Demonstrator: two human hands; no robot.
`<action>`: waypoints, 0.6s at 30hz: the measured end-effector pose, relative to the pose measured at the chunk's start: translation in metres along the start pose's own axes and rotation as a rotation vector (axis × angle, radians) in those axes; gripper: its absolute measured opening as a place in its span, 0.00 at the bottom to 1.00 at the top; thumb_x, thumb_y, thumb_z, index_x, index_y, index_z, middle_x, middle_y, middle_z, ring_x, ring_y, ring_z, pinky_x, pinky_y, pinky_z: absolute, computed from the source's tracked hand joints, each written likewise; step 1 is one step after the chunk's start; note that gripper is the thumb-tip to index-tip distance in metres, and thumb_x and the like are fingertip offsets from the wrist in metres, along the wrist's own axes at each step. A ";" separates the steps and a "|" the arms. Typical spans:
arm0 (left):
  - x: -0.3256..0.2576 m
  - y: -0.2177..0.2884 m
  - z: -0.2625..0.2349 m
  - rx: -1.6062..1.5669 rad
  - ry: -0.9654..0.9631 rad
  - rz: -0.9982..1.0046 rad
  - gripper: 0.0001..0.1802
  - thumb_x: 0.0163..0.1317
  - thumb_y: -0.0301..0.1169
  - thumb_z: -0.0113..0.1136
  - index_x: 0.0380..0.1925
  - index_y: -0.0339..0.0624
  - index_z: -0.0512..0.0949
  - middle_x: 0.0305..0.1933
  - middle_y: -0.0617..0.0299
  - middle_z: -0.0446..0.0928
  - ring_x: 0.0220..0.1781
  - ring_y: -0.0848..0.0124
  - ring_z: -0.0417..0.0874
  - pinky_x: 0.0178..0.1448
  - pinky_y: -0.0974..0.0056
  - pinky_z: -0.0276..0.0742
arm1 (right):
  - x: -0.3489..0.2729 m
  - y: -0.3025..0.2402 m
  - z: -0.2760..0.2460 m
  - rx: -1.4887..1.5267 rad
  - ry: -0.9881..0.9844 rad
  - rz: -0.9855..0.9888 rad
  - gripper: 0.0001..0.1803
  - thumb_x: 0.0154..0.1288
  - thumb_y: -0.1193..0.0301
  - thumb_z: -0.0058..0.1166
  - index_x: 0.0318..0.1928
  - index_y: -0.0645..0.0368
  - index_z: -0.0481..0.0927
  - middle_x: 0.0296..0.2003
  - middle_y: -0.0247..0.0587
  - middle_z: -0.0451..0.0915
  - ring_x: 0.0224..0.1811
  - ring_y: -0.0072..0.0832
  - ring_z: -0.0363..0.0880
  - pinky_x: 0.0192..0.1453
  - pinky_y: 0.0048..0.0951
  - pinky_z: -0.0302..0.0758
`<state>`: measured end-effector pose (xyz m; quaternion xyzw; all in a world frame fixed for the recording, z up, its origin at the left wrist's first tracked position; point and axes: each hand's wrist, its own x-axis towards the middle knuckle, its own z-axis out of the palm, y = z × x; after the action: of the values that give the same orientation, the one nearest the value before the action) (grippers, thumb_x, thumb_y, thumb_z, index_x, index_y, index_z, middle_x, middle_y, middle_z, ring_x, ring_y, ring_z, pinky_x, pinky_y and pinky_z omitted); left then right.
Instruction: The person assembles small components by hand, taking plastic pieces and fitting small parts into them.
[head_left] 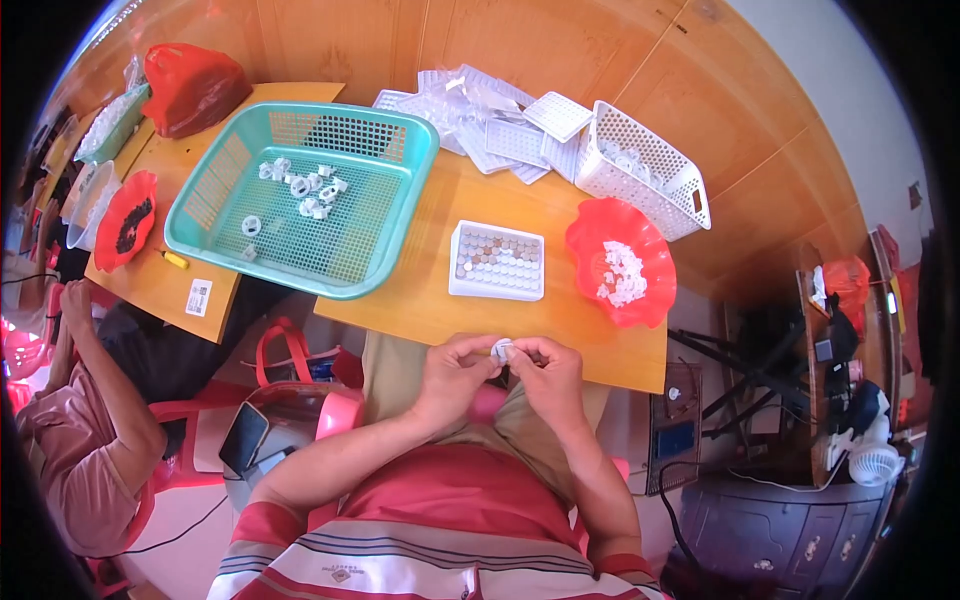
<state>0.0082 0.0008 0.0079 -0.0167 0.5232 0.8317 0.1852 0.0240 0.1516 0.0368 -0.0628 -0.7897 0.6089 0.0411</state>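
My left hand (452,376) and my right hand (545,372) meet just below the table's near edge, over my lap. Together their fingertips pinch a small white round part (501,350). Right in front of them on the wooden table (420,300) lies a white tray (497,261) holding rows of small round pieces. A red wavy-edged bowl (620,262) with a heap of small white parts stands to the tray's right.
A teal mesh basket (305,195) with several white parts sits at the left. A white lattice basket (650,170) and stacked white trays (500,125) are at the back. Another person (85,440) sits at the left, by a red dish (126,218) and red bag (190,88).
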 end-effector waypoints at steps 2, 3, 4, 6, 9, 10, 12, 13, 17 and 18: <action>0.000 -0.001 0.000 -0.010 0.006 0.012 0.15 0.64 0.19 0.58 0.51 0.29 0.77 0.40 0.56 0.83 0.41 0.74 0.82 0.48 0.71 0.79 | -0.001 -0.002 0.002 -0.022 0.008 -0.008 0.04 0.65 0.78 0.58 0.37 0.68 0.83 0.26 0.31 0.81 0.27 0.13 0.76 0.32 0.16 0.73; 0.001 0.001 0.001 -0.025 0.022 0.004 0.15 0.63 0.17 0.58 0.50 0.29 0.78 0.43 0.56 0.81 0.40 0.74 0.83 0.47 0.71 0.81 | -0.002 -0.004 0.002 -0.015 0.004 0.015 0.04 0.65 0.78 0.58 0.36 0.68 0.83 0.26 0.31 0.81 0.27 0.13 0.76 0.31 0.16 0.73; 0.000 0.001 0.001 -0.040 0.037 -0.004 0.15 0.62 0.14 0.58 0.49 0.29 0.79 0.46 0.57 0.80 0.40 0.73 0.84 0.47 0.72 0.82 | -0.002 -0.004 0.003 -0.007 0.000 0.039 0.04 0.65 0.78 0.58 0.36 0.68 0.83 0.26 0.32 0.81 0.26 0.13 0.76 0.31 0.16 0.73; 0.001 -0.003 -0.002 -0.042 0.030 0.003 0.15 0.62 0.14 0.58 0.49 0.29 0.79 0.46 0.57 0.80 0.41 0.73 0.84 0.47 0.72 0.82 | -0.003 -0.004 0.006 0.004 0.009 0.042 0.04 0.65 0.78 0.58 0.36 0.67 0.83 0.25 0.32 0.81 0.26 0.13 0.76 0.31 0.16 0.73; 0.001 -0.005 -0.003 -0.037 0.023 0.021 0.14 0.62 0.14 0.58 0.49 0.29 0.79 0.47 0.56 0.79 0.41 0.73 0.85 0.47 0.71 0.83 | -0.006 -0.007 0.009 0.022 0.028 0.036 0.03 0.65 0.79 0.58 0.35 0.67 0.82 0.26 0.32 0.81 0.26 0.13 0.76 0.31 0.16 0.73; 0.000 -0.005 -0.003 -0.030 0.024 0.028 0.14 0.61 0.14 0.59 0.48 0.29 0.79 0.47 0.56 0.79 0.41 0.72 0.85 0.47 0.71 0.83 | -0.007 -0.009 0.010 0.028 0.038 0.030 0.03 0.65 0.79 0.58 0.35 0.68 0.82 0.26 0.32 0.81 0.26 0.13 0.76 0.31 0.16 0.73; 0.000 -0.003 -0.001 -0.016 0.022 0.034 0.14 0.61 0.15 0.59 0.48 0.28 0.79 0.47 0.56 0.79 0.41 0.72 0.85 0.47 0.71 0.83 | -0.007 -0.003 0.008 0.037 0.040 0.029 0.03 0.65 0.79 0.58 0.35 0.68 0.81 0.26 0.33 0.82 0.26 0.13 0.77 0.31 0.16 0.73; -0.001 -0.002 0.000 -0.001 0.023 0.040 0.14 0.61 0.15 0.59 0.48 0.28 0.79 0.47 0.56 0.79 0.41 0.72 0.85 0.47 0.71 0.83 | -0.007 0.000 0.008 0.048 0.039 0.030 0.03 0.65 0.79 0.58 0.35 0.68 0.81 0.26 0.34 0.82 0.26 0.14 0.77 0.31 0.16 0.73; -0.002 -0.007 -0.003 -0.032 0.017 0.066 0.13 0.61 0.15 0.60 0.47 0.28 0.79 0.47 0.56 0.79 0.40 0.72 0.85 0.48 0.71 0.83 | -0.008 0.002 0.006 0.097 0.004 0.050 0.03 0.65 0.79 0.57 0.34 0.68 0.80 0.26 0.35 0.82 0.26 0.15 0.77 0.31 0.16 0.74; -0.002 -0.006 -0.003 -0.036 0.012 0.052 0.13 0.61 0.16 0.60 0.46 0.28 0.79 0.46 0.56 0.79 0.40 0.72 0.85 0.47 0.70 0.83 | -0.009 0.000 0.006 0.128 -0.008 0.071 0.03 0.65 0.80 0.57 0.35 0.68 0.80 0.27 0.36 0.82 0.26 0.15 0.78 0.31 0.17 0.74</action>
<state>0.0117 0.0000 0.0024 -0.0114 0.5094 0.8455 0.1598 0.0317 0.1443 0.0351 -0.0859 -0.7466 0.6594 0.0203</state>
